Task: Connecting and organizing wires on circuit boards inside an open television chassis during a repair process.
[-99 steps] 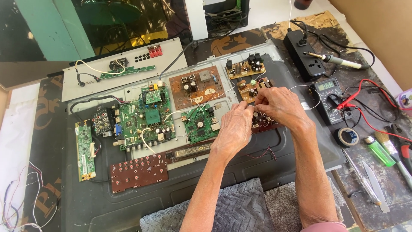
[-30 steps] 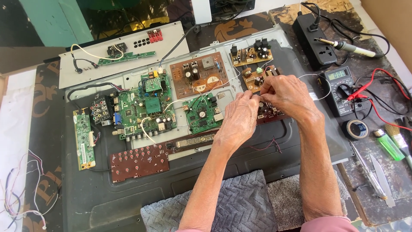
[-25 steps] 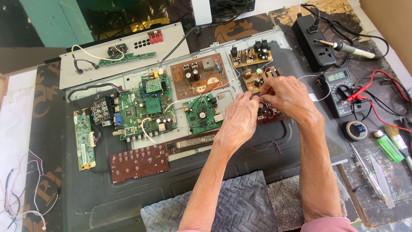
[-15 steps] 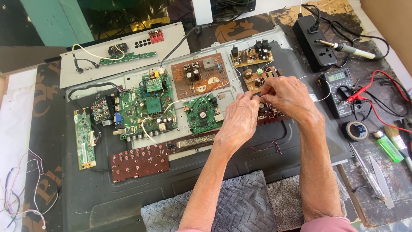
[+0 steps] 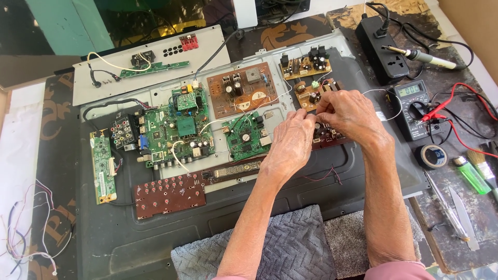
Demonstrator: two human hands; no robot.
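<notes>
Brown amplifier board: left hand and right hand both pinch a thin wire above it. Keep grip light, steady wrists on panel.

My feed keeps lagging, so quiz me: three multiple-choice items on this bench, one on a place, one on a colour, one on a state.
1. Where is the multimeter?
A. right of the hands
B. on the grey towel
C. far left edge

2. What colour is the lighter?
A. red
B. green
C. white

3. What are both hands doing?
A. resting flat on the towel
B. pinching at a small brown board
C. holding the soldering iron

Answers:
A, it lies beside the right hand.
B, its body is bright green.
B, the left hand and right hand meet over the small brown board.
</notes>
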